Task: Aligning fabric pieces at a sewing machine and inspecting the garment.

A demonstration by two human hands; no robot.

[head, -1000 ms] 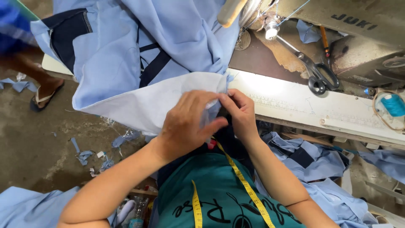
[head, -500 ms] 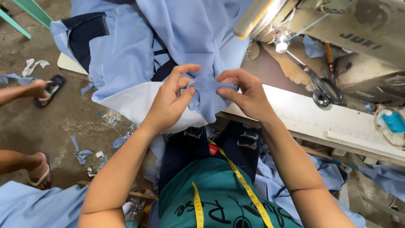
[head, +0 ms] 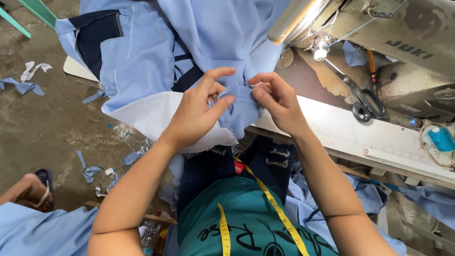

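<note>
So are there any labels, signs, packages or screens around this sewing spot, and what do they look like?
Maker's lettering: dark raised letters on the grey-beige sewing machine body, upper right.
Shirt print: black looping script on the person's teal top, bottom centre, crossed by a yellow measuring tape.
Ruler strip: faint printed scale along the white table edge, right of the hands.
No screens, signs or packages that I can make out.

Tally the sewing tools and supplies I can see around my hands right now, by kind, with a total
Scissors: 1
Yellow tape measure: 1
Blue thread spool: 1
Sewing machine: 1
Total: 4
Both the left hand and right hand pinch the light blue fabric piece.
</note>
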